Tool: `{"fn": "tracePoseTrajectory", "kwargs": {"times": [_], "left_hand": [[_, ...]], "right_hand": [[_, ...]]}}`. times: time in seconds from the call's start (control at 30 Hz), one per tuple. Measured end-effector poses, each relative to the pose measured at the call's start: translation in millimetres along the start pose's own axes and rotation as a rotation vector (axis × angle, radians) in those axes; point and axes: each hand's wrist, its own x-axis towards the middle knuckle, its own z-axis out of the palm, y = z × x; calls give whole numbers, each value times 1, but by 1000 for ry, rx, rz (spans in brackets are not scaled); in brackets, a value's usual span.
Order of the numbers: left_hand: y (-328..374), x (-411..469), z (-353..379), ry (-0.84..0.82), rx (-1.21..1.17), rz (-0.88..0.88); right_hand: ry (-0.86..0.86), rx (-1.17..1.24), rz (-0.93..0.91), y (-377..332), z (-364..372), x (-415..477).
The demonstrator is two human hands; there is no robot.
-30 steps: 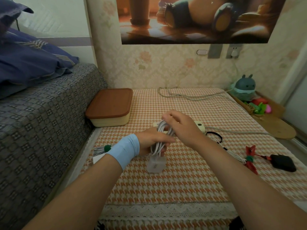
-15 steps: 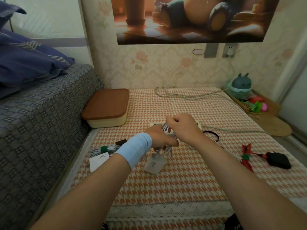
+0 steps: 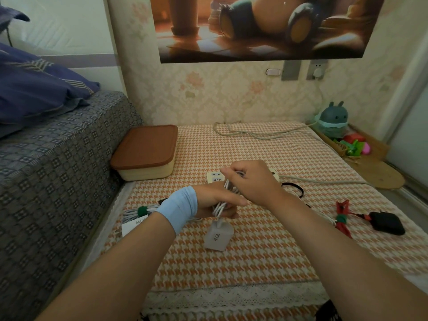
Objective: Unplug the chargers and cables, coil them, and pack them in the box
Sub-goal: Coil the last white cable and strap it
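Left hand grips the white cable coil, right hand pinches its top loops; the charger at its end reads 90W.

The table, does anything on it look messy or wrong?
Nothing looks broken. One pale cord sprawls uncoiled across the far end of the table, unlike the tied red cable. The white charger tilts below the coil that the left hand grips.
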Motion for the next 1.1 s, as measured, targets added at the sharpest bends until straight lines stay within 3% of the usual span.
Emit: {"fn": "tracePoseTrajectory", "kwargs": {"times": [0.07,0.13,0.23,0.27,0.33,0.43,0.53,0.67,0.8,0.87,0.97,1.03,1.1], "left_hand": [[3,-1,1,-1,-20,-27],[6,3,-1,153,35,-80],[7,10,-7,436,443,-226],[7,11,-6,475,604,-262],[3,17,-5,494,693,-281],[0,23,-8,485,603,-340],[-2,22,-11,477,464,-413],[-6,22,-10,299,18,-288],[-8,17,-5,184,-17,-208],[-6,19,-8,246,204,-255],[4,21,-7,468,759,-292],[5,24,2,581,897,-238],[0,31,7,572,882,-276]], "right_hand": [[48,4,48,3,4,4],[86,21,103,7,6,8],[85,25,220,13,6,12],[74,21,251,14,5,13],[50,24,304,15,4,14],[15,23,347,17,3,12],[-4,-64,256,16,1,5],[-24,-28,38,13,-4,-3],[43,21,78,15,0,1],[79,11,123,17,5,3],[91,-4,237,25,10,8],[86,-12,317,29,12,11],[76,-5,359,30,14,14]]}}
